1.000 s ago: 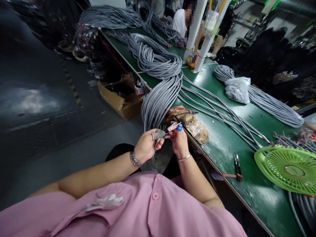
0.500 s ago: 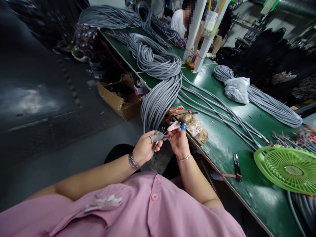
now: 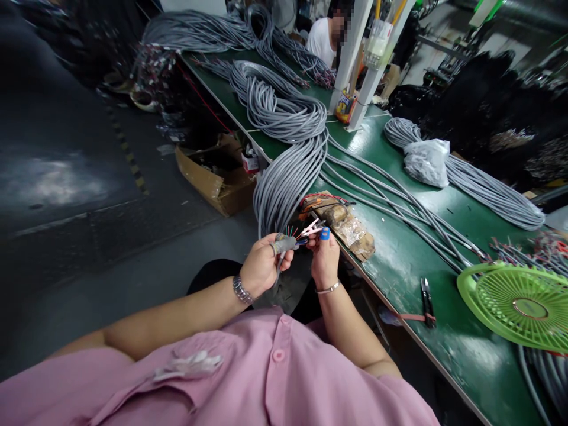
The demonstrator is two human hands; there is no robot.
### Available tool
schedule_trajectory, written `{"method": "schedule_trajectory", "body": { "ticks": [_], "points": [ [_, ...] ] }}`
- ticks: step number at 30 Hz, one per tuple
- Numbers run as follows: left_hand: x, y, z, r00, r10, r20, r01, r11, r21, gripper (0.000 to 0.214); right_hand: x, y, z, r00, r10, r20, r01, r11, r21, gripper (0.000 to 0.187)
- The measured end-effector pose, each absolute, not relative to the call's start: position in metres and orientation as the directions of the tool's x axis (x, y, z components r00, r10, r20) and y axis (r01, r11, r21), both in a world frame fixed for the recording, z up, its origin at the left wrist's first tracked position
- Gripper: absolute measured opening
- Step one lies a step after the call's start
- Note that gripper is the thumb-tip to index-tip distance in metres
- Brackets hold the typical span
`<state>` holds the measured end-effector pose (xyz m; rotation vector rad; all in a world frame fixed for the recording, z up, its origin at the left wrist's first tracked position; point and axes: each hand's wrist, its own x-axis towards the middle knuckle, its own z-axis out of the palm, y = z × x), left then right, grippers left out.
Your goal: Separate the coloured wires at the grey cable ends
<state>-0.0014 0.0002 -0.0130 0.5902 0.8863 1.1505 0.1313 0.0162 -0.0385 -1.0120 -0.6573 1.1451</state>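
Observation:
My left hand (image 3: 261, 263) is closed round the end of a grey cable (image 3: 278, 273); its thumb has a grey covering. Thin coloured wires (image 3: 290, 231) in green, red and dark blue fan out from the cable end. My right hand (image 3: 325, 260), with a blue cover on the thumb, is bent closed just right of the wires. At its fingertips is a pale pink forked piece (image 3: 311, 228) whose kind I cannot make out. Behind both hands, a worn board (image 3: 352, 234) wrapped in brown tape lies at the table edge.
Grey cable coils (image 3: 284, 112) lie along the green table (image 3: 390, 260) and hang over its edge. Black-handled snips (image 3: 426, 302) and a green fan (image 3: 519, 305) are on the right. A cardboard box (image 3: 213, 177) stands on the floor. A person (image 3: 320, 41) sits beyond the posts.
My right hand has turned, its thumb moving slightly left and down. The pale pink piece now shows a forked shape. My left hand and the cable have barely moved.

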Motion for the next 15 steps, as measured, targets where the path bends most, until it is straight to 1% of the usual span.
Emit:
{"method": "schedule_trajectory", "body": {
  "ticks": [2, 4, 6, 9, 15],
  "points": [
    [0.001, 0.0, -0.011, 0.146, 0.944, -0.294, -0.526, 0.326, 0.785, 0.016, 0.13, 0.018, -0.039, 0.212, 0.972, -0.1, -0.507, 0.022, -0.862, 0.043],
    [0.003, 0.001, -0.009, 0.14, 0.943, -0.303, -0.526, 0.33, 0.784, 0.016, 0.13, 0.021, -0.036, 0.088, 0.986, -0.139, -0.618, -0.056, -0.784, 0.043],
    [0.004, 0.002, -0.008, 0.13, 0.943, -0.306, -0.526, 0.327, 0.786, 0.017, 0.13, 0.024, -0.033, 0.025, 0.987, -0.161, -0.699, -0.098, -0.709, 0.04],
    [0.006, 0.003, -0.009, 0.125, 0.942, -0.311, -0.512, 0.33, 0.793, 0.017, 0.13, 0.027, -0.031, 0.023, 0.984, -0.176, -0.751, -0.099, -0.652, 0.036],
    [0.005, 0.001, -0.016, 0.139, 0.937, -0.321, -0.453, 0.349, 0.821, 0.017, 0.127, 0.026, -0.034, 0.049, 0.98, -0.191, -0.728, -0.096, -0.679, 0.038]
  ]
}}
